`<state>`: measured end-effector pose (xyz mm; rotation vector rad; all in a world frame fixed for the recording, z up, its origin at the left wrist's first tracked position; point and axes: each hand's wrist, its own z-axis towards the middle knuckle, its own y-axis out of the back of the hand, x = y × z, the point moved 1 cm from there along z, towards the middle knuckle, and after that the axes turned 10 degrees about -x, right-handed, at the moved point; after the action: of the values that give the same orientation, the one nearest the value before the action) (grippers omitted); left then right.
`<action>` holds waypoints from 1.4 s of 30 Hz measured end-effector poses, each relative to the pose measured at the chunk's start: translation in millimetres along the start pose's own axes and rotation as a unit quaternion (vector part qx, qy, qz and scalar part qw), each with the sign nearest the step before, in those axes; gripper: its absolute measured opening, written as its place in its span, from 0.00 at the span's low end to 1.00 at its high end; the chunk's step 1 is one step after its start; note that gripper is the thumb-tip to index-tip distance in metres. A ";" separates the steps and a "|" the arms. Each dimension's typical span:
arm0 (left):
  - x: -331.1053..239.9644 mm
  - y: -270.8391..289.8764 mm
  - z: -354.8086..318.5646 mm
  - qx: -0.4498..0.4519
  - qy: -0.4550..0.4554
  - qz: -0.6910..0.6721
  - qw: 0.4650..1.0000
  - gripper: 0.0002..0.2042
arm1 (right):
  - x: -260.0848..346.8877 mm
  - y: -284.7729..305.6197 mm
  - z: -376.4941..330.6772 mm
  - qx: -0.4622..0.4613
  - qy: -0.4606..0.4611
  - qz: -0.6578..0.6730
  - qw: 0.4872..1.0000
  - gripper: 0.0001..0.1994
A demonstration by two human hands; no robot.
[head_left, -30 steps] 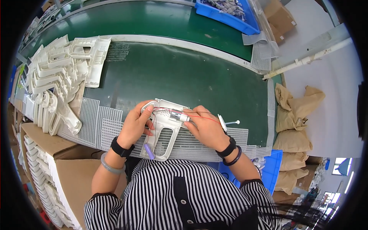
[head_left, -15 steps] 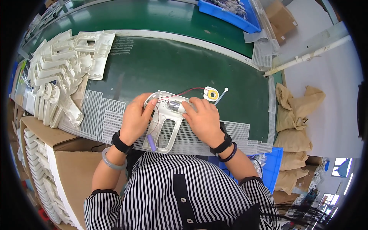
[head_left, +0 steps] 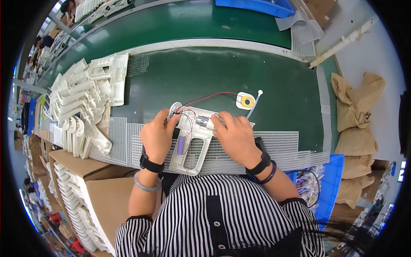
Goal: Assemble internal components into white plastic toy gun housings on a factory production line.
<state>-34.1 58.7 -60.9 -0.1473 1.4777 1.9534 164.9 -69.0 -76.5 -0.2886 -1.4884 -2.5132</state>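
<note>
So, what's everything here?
Pistol-shaped shell: one, white, centre
Metal cylinder: one, silver, inside shell
Tube: one, purple, at handle
Wires: several, red/black, around shell
Ring: one, yellow, on white plate
Rod: one, pale, beside plate
Stacked shells: many, white, left
Mesh mats: several, white, near edge
Worktop: one, green, middle
Bins: two, blue, top and right
Sacks: several, brown, right
Cartons: several, brown, around
Left hand: one, holding white disc
Right hand: one, at cylinder

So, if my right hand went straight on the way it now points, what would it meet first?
Most likely the silver cylinder on the white shell, close ahead of the right hand; depth and contact are hard to judge from this view.
</note>
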 end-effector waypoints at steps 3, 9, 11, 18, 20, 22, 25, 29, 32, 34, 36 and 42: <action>0.8 -3.0 -1.6 0.008 0.010 -0.008 1.000 0.14 | 0.1 0.0 -1.0 0.002 -0.009 0.009 1.000 0.22; 2.9 -4.2 -2.3 0.033 0.012 -0.007 0.999 0.14 | -3.3 -4.7 -3.6 0.010 -0.019 0.017 1.000 0.23; 4.9 -4.4 -3.5 0.033 0.003 0.003 0.999 0.14 | -2.3 -6.1 -3.5 0.008 -0.016 0.016 1.000 0.23; 4.7 -8.2 -7.0 0.003 -0.032 0.022 0.999 0.15 | -1.6 -6.7 -5.3 -0.011 -0.009 0.012 1.000 0.23; 4.6 -9.3 -7.2 -0.005 -0.045 0.029 0.999 0.15 | -1.2 -7.8 -5.2 -0.016 -0.009 0.012 1.000 0.23; 2.4 -7.1 -6.5 0.003 -0.070 0.064 0.995 0.15 | 0.0 -7.9 -4.7 -0.017 -0.012 0.013 1.000 0.24; -7.5 -2.7 -4.1 -0.003 -0.115 0.088 0.989 0.16 | 0.7 -4.6 -3.5 -0.013 -0.014 0.017 1.000 0.24; -10.0 -5.3 -0.9 0.025 -0.121 0.103 0.987 0.16 | 0.8 -6.4 -3.0 -0.014 -0.012 0.016 1.000 0.24; -12.1 -5.0 0.4 0.069 -0.120 0.132 0.982 0.17 | 1.5 -7.5 -3.7 -0.024 0.003 0.010 1.000 0.20; -8.5 -5.8 -1.7 0.041 -0.138 0.121 0.982 0.17 | 2.5 -7.2 -3.7 -0.023 0.008 0.005 1.000 0.19; -8.5 -3.7 -0.4 0.045 -0.132 0.111 0.984 0.16 | 1.8 -6.5 -3.1 -0.018 0.009 0.002 1.000 0.19; -3.9 -7.8 -7.0 -0.026 -0.114 0.067 0.991 0.15 | 2.4 -9.0 -4.5 -0.030 -0.004 0.017 0.999 0.19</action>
<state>-28.8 51.7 -67.9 0.1529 1.3160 2.0405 159.8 -68.9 -85.5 -0.3307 -1.4004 -2.5353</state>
